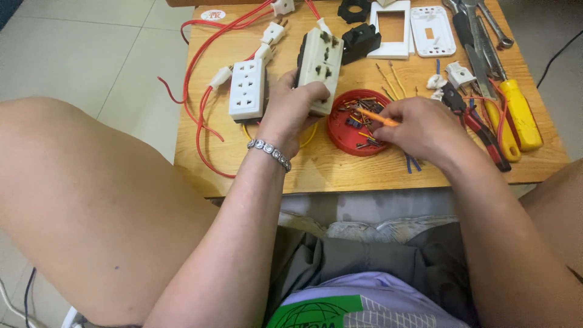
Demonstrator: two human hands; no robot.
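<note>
Gripping the white socket block (320,70) at 12 o'clock on the desk (340,170), the left hand (291,109) has its fingers closed around it; the right hand (425,127) pinches an orange screwdriver (375,117) over the red lid (358,124) of screws. Assembly looks unfinished.

One oval sticker (213,14), white with red print, stuck flat at the desk's (340,173) far left corner; no packages or screens.

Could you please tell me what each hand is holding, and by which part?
The left hand grips a white socket block at its lower end. The right hand pinches an orange stick by one end, above the red dish.
</note>
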